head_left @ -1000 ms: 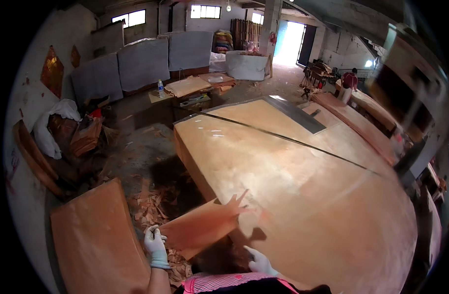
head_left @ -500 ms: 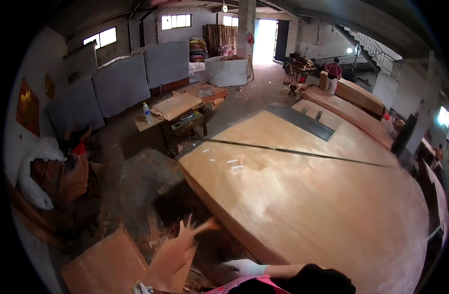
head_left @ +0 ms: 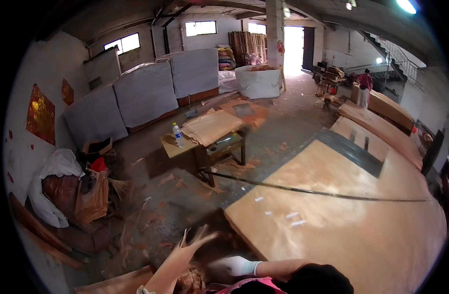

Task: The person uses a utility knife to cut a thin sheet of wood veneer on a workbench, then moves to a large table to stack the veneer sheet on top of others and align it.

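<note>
Woodworking workshop, stacked wood sheets point(head_left: 337, 223), scrap-littered floor point(head_left: 156, 196)

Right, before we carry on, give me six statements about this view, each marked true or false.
1. The left hand holds a ragged-ended sheet. True.
2. No glove shows on either hand. False: the right hand wears a white one.
3. The clear bottle has a yellow cap. True.
4. That bottle lies on its side. False: it stands upright.
5. A long dark strip crosses the large pale stack. True.
6. Nobody else is in view. False: another person stands farther back, toward the right.
</note>
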{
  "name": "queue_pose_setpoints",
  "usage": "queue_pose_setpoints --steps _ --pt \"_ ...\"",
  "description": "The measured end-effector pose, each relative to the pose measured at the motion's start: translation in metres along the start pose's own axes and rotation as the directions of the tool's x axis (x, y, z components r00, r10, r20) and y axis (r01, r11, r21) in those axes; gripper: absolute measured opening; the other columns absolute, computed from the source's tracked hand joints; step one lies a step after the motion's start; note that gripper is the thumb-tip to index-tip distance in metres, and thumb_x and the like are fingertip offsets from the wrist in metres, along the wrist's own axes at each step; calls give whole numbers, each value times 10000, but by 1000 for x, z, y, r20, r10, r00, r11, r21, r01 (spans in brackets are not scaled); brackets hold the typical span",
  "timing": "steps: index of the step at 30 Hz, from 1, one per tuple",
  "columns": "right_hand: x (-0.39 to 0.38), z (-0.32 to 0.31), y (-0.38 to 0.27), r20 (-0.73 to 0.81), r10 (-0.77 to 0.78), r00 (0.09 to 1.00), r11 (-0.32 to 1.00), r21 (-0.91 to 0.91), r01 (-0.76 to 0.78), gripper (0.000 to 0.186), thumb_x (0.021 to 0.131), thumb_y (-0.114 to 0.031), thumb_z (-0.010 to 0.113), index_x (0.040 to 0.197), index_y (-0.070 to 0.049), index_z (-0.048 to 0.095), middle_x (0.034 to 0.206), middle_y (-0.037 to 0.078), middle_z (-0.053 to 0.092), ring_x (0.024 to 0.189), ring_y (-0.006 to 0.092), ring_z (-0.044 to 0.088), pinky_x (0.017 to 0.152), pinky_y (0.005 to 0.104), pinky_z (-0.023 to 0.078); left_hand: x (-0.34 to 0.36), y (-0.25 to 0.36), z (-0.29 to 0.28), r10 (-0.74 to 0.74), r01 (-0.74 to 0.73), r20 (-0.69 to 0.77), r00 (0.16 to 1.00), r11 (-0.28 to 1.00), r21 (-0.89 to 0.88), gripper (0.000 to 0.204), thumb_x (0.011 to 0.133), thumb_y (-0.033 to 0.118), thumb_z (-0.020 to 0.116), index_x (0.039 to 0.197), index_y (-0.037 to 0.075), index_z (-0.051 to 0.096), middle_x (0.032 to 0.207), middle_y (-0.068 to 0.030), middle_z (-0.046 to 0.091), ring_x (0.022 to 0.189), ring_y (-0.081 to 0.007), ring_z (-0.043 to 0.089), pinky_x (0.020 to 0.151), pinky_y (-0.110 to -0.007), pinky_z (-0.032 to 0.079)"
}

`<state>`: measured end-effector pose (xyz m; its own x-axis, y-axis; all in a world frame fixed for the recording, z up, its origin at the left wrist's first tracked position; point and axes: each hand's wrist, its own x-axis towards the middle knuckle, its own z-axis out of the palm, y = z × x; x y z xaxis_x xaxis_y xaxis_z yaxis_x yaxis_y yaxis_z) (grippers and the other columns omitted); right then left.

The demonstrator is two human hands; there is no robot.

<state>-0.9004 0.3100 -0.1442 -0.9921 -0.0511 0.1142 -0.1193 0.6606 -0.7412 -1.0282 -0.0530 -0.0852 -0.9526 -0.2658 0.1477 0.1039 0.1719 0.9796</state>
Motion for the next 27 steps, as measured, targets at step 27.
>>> queue_pose_setpoints --steps 27 --pt "303 -117 324 -374 915 150 403 843 -357 697 960 -136 505 1570 -184 171 1082 160 616 927 288 666 709 376 523 368 92 685 85 151 749 657 959 -242 159 950 27 573 1087 -30 628 900 -65 670 498 -90 561 430 -197 403"
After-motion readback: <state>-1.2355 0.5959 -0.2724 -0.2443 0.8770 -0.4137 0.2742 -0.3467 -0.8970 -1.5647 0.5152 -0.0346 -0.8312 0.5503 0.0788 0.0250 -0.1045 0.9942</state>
